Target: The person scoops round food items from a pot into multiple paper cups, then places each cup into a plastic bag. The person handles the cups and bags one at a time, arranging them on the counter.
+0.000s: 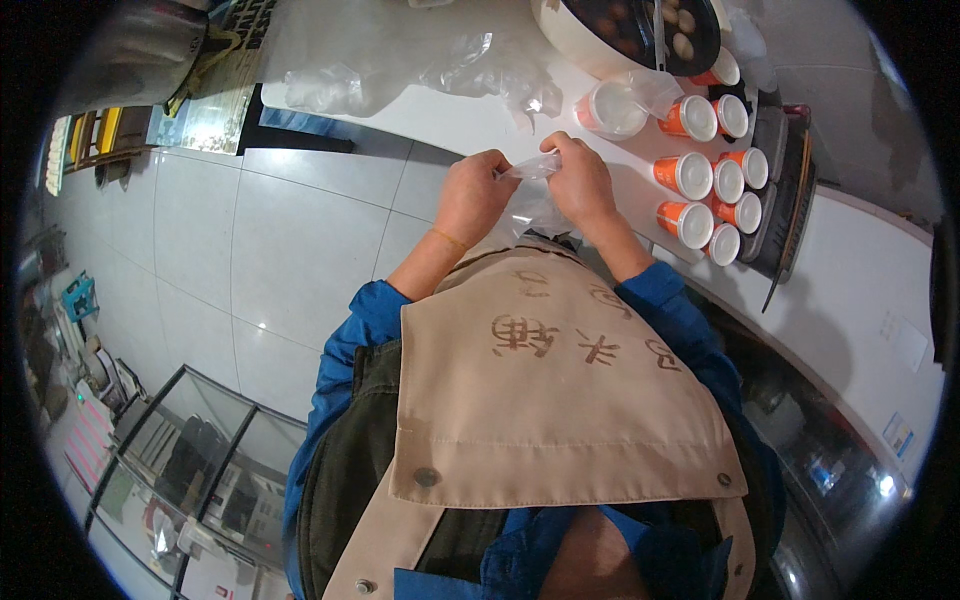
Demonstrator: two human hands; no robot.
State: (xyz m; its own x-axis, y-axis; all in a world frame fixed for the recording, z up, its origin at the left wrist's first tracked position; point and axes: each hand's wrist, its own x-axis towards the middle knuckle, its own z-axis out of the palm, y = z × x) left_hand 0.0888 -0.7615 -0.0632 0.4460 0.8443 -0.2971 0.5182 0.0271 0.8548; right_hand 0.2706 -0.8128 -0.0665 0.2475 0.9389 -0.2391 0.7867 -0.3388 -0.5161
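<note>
A clear plastic bag [536,202] hangs between my hands at the edge of the white table [435,116]. My left hand [477,191] pinches one side of its gathered top, and my right hand [580,180] pinches the other. Whether the top is twisted or knotted cannot be told. To the right of my right hand stand several orange paper cups with white lids [694,176]. Beyond them a larger lidded cup [616,110] has clear plastic film [652,91] against it.
Clear plastic bags [420,60] cover the table's far left part. At the back stands a white pot [581,37] holding eggs [682,46]. A dark tray with a thin stick [787,217] lies right of the cups. A large metal pot [139,52] is at the upper left.
</note>
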